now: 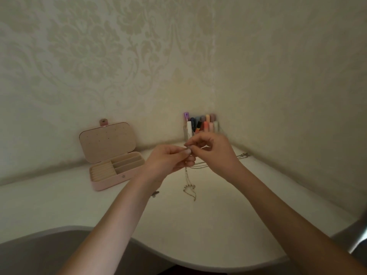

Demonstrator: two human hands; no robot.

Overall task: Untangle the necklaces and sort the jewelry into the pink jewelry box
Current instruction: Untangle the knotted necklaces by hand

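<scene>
**Ana:** 2 bare forearms reach in from the near edge, over the curved front of the white desk. What are the hands doing?

**Ben:** They meet above the desk, fingertips nearly touching. The left hand has thumb and fingers curled together, pinching a thin chain at its upper end. The right hand is curled too, its fingertips pinching at the same spot, just beside the left thumb.

**Ana:** And the chain itself?

**Ben:** It hangs straight down from the pinch, and its lower end lies in a small loose heap on the desk. Whether that heap is 1 necklace or more I cannot tell; it is too fine and blurred.

**Ana:** Anything else nearby?

**Ben:** 1 small dark piece lies on the desk just beside the left wrist. Another chain runs from under the right hand toward the right wall.

**Ana:** Where is the box?

**Ben:** The pink jewelry box sits on the desk to the left of the hands, well apart from them, lid standing open. Ring rolls fill its left part and long slots its right.

**Ana:** Farthest back?

**Ben:** 1 clear holder of coloured markers stands in the corner, against patterned wallpaper.
</scene>
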